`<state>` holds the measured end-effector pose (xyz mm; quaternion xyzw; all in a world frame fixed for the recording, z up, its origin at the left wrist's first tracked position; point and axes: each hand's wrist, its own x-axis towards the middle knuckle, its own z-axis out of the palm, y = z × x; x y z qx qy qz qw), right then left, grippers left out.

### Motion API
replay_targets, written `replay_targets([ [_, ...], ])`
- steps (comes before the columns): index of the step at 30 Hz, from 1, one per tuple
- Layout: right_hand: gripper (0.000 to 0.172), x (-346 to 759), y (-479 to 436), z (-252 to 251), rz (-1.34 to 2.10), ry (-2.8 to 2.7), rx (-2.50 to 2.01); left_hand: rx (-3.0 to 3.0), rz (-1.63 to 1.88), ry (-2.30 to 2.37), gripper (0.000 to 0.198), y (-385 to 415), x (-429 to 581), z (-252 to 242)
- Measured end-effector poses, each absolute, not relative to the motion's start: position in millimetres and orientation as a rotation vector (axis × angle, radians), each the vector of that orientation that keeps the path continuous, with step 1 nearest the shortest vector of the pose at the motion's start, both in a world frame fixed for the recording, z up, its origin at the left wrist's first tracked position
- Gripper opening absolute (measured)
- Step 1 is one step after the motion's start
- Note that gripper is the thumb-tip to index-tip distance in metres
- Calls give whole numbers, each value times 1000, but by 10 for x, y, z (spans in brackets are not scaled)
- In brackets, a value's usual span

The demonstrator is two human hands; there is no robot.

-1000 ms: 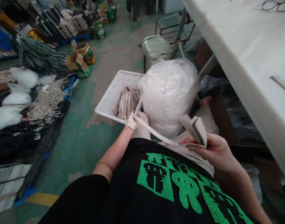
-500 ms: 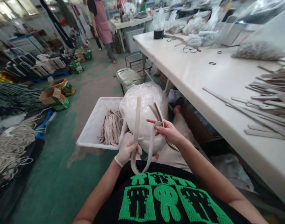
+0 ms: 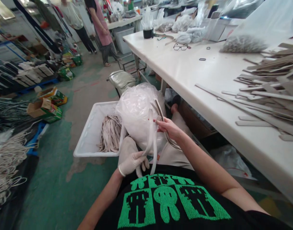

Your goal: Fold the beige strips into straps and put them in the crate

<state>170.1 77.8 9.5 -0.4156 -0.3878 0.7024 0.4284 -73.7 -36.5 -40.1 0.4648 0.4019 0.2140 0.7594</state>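
Note:
My left hand [image 3: 133, 162], in a pale glove, pinches a beige strap [image 3: 150, 135] low down, close to my shirt. The strap loops at the bottom, and its other length rises to my right hand [image 3: 169, 128]. That bare hand is closed around several thin straps [image 3: 160, 108], whose upper ends stick up past the fingers while the rest hang below the wrist. Just beyond both hands a large clear plastic bag [image 3: 136, 103] with pale contents rests by my legs. To its left a white plastic bin [image 3: 88, 127] holds a heap of beige strips [image 3: 111, 132].
On the right, a long white table [image 3: 184, 68] bears a pile of straps [image 3: 271, 92], eyeglasses [image 3: 180, 47] and a bag of small parts [image 3: 244, 44]. Cartons [image 3: 45, 110] and bundled cords [image 3: 9, 163] lie on the left floor. Two people stand at the back.
The strap's free upper end has swung right and lower, beside the straps in my right hand. My left hand has dropped slightly along it. The view has shifted a little right.

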Motion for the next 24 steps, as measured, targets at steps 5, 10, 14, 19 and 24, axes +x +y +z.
replay_targets([
  [5,46,1795,778,235,1776,-1036,-917,987,454,913,68,-366,-747,-415],
  [10,42,1879,773,312,1796,-1042,-862,932,462,922,64,-377,-738,-361],
  [14,35,1892,758,197,1783,-952,-888,834,494,911,61,-380,-755,-422],
  [19,47,1809,721,46,1914,-839,-831,703,493,907,60,-451,-734,-590],
  [24,55,1750,735,19,1951,-887,-804,763,488,929,59,-531,-680,-660],
])
